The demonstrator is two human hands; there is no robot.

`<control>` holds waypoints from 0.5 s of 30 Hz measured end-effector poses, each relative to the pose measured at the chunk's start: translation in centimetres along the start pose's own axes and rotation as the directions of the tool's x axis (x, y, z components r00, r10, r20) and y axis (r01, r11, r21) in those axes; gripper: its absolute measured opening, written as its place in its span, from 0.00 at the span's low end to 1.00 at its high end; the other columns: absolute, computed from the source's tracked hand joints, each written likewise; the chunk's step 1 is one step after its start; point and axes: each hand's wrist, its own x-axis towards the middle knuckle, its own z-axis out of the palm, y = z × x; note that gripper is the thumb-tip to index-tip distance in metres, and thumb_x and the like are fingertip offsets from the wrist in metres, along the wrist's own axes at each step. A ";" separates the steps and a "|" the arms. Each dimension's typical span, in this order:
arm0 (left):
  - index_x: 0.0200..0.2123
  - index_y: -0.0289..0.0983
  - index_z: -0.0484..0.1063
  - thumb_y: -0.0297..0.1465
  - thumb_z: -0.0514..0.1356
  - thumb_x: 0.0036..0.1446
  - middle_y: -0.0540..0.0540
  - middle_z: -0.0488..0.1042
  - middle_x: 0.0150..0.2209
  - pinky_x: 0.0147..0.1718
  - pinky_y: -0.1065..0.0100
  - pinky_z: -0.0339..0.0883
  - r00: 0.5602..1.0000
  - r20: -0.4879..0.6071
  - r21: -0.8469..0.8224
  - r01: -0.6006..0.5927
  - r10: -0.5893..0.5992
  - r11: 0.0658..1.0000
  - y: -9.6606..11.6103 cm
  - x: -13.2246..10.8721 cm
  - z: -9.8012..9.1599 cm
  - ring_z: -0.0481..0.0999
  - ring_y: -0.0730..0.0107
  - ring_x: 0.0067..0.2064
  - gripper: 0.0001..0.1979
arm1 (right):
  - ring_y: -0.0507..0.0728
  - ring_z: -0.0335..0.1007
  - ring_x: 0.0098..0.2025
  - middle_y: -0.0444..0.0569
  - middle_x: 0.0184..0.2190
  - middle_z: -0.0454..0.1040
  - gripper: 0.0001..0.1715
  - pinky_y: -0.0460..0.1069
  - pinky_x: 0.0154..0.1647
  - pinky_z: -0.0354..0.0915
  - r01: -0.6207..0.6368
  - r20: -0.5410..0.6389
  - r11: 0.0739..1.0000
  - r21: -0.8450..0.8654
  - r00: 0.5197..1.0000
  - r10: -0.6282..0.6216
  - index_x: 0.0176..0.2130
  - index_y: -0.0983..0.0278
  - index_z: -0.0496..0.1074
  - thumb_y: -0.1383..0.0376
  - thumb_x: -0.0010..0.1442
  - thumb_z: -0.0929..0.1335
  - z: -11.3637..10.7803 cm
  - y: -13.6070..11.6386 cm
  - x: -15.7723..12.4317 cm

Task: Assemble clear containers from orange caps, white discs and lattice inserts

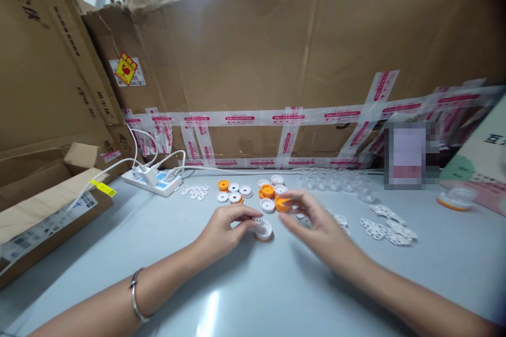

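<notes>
My left hand is closed, thumb and fingertips pinching a small white plastic piece at the edge of a round white cap with an orange base. The cap rests on the table, and the piece's exact shape is partly hidden by my fingers. To the right of it, my right hand hovers with thumb and fingers apart, slightly blurred. Its fingertips are close to an orange round cap; whether they touch it I cannot tell. Beyond both hands stand more white caps and orange caps in two clusters.
Small white pieces lie left of the caps, near a power strip with cables. Flower-shaped white plates and clear plastic domes sit to the right. A clear dome with orange base stands farther right. Taped cardboard walls the back.
</notes>
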 end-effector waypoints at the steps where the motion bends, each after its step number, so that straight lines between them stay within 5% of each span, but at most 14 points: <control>1: 0.37 0.34 0.75 0.26 0.57 0.53 0.43 0.77 0.36 0.40 0.66 0.67 1.000 0.006 -0.008 0.005 -0.005 1.000 -0.1 0.0 0.1 0.75 0.66 0.37 0.09 | 0.58 0.65 0.48 0.51 0.48 0.67 0.21 0.58 0.51 0.61 0.008 0.041 1.000 -0.022 0.999 -0.007 0.46 0.62 0.63 0.60 0.53 0.69 0.5 0.2 0.0; 4: 0.37 0.33 0.75 0.26 0.57 0.53 0.42 0.77 0.36 0.39 0.66 0.67 1.000 0.015 -0.022 0.017 -0.016 1.000 -0.3 0.3 0.3 0.75 0.67 0.37 0.10 | 0.59 0.65 0.50 0.52 0.48 0.67 0.24 0.58 0.53 0.60 0.014 0.147 0.998 -0.065 0.989 -0.005 0.44 0.60 0.60 0.61 0.49 0.70 1.8 0.7 0.1; 15: 0.36 0.35 0.76 0.23 0.57 0.52 0.45 0.78 0.35 0.39 0.67 0.68 0.998 0.036 -0.018 -0.059 0.059 0.998 -0.5 0.4 0.7 0.76 0.68 0.37 0.09 | 0.56 0.70 0.46 0.51 0.44 0.74 0.19 0.56 0.51 0.61 -0.035 0.231 0.994 0.101 0.973 0.010 0.41 0.58 0.52 0.64 0.53 0.66 2.7 1.5 0.1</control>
